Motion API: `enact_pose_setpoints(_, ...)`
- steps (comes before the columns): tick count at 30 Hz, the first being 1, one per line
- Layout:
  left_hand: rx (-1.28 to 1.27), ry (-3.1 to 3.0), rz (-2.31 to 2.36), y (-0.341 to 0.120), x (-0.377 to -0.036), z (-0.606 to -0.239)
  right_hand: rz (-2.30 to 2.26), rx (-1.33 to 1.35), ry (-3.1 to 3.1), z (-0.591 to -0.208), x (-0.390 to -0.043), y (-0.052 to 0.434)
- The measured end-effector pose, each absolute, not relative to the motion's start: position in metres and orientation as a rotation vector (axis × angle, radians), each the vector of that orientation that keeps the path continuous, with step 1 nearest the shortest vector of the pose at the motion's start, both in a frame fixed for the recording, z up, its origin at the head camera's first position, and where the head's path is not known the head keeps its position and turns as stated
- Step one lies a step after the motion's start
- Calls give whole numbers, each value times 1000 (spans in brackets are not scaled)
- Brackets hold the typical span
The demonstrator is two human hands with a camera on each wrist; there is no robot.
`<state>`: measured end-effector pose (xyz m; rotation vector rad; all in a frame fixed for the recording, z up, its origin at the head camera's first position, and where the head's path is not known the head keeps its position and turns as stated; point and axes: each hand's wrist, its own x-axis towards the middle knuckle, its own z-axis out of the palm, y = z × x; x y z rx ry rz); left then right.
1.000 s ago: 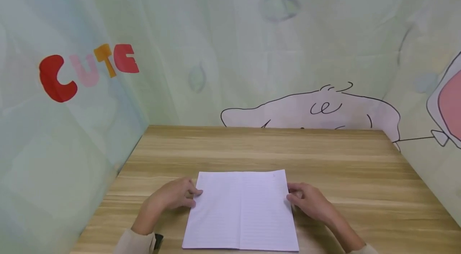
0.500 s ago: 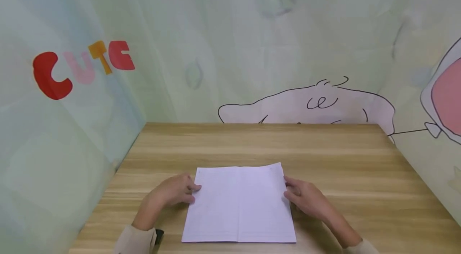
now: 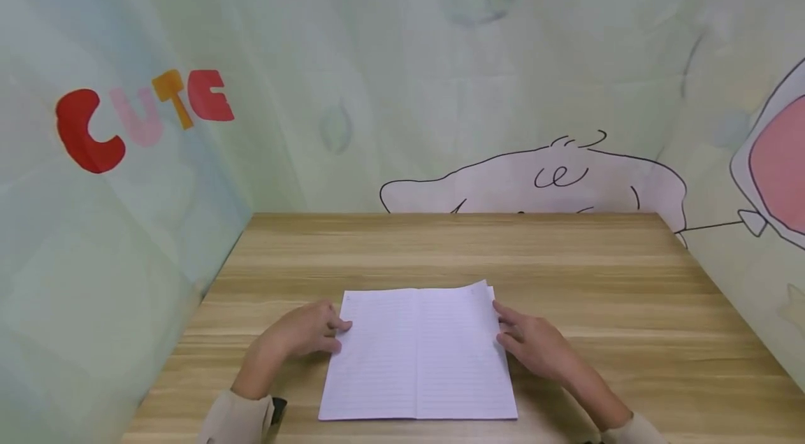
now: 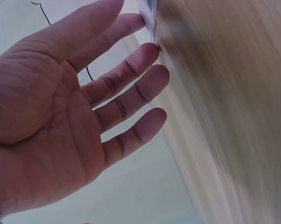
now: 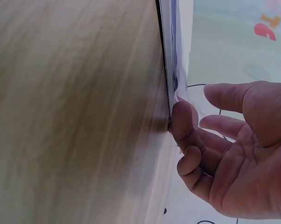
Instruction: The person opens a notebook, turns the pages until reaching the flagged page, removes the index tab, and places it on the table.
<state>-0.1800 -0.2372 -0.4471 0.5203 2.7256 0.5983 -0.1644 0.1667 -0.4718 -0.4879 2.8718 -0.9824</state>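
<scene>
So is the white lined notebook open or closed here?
Open: the white lined notebook lies spread flat on the wooden table, two pages beside a centre crease; its right page edge lifts slightly.

Open notebook (image 3: pixel 418 354): lies flat on the table (image 3: pixel 566 255), at the near edge, midway between the sides. Left hand (image 3: pixel 302 332): on the table at the notebook's left edge, fingertips touching it. Right hand (image 3: pixel 534 346): at the notebook's right edge, fingertips against the page stack. Printed curtain (image 3: pixel 402 80): stands behind the table and along its left and right sides.
</scene>
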Motion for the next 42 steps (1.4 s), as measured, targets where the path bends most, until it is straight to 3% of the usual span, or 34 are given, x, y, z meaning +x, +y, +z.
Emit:
enact_pose_setpoints(11, 500, 2734, 592, -234, -182, -440, -1130, -360, 2906, -467, -172, 159)
enact_pose_setpoints(15, 502, 2736, 593, -233, -183, -441, -1229, -291, 2779, -463, -175, 158)
enact_pose_setpoints(22, 496, 2740, 584, -232, -182, -442, -1374, -412, 2491, -462, -176, 162)
enact_pose_setpoints(32, 522, 2734, 590, -233, -179, -441, -1591, -296, 2177, -452, -175, 158)
enact_pose_setpoints(42, 505, 2730, 589, -234, -177, -442, -1548, -505, 1925, -446, -168, 162)
